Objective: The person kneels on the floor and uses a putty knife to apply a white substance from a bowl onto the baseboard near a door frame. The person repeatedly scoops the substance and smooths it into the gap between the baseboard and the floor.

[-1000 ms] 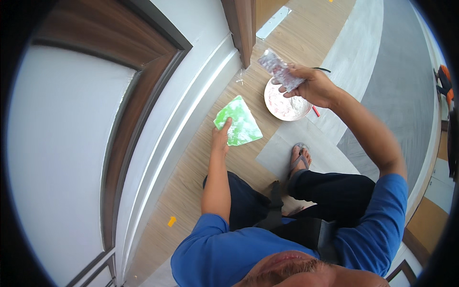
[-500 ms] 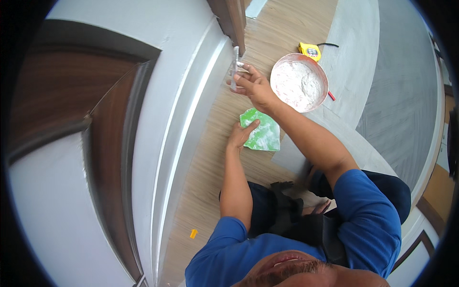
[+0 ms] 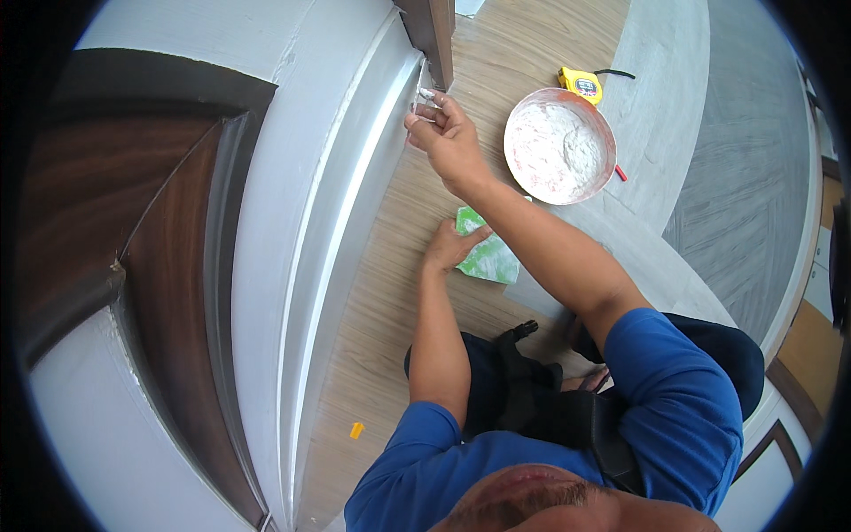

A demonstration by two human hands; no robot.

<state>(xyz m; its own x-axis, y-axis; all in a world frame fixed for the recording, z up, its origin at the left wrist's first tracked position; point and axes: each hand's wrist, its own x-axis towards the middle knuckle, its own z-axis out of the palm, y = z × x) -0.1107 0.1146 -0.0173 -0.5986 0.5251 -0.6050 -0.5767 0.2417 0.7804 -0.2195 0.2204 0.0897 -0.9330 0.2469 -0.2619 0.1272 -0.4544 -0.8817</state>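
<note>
My right hand (image 3: 449, 137) is raised against the white door frame (image 3: 355, 177), closed on a small putty-smeared scraper (image 3: 424, 99) whose blade touches the frame's edge beside the dark wood jamb (image 3: 434, 31). My left hand (image 3: 452, 248) rests flat on the wood floor, its fingers on a green putty-covered board (image 3: 486, 255). A round bowl of white filler (image 3: 558, 146) stands on the floor just right of my right wrist.
A yellow tape measure (image 3: 581, 84) lies beyond the bowl. A small orange plug (image 3: 356, 430) sits on the floor by the frame. The dark wood door panel (image 3: 133, 293) fills the left. Grey sheeting (image 3: 665, 106) covers the floor to the right.
My right hand carried the scraper up from over the bowl to the door frame edge. My left hand stayed on the green board. The view shifted toward the frame.
</note>
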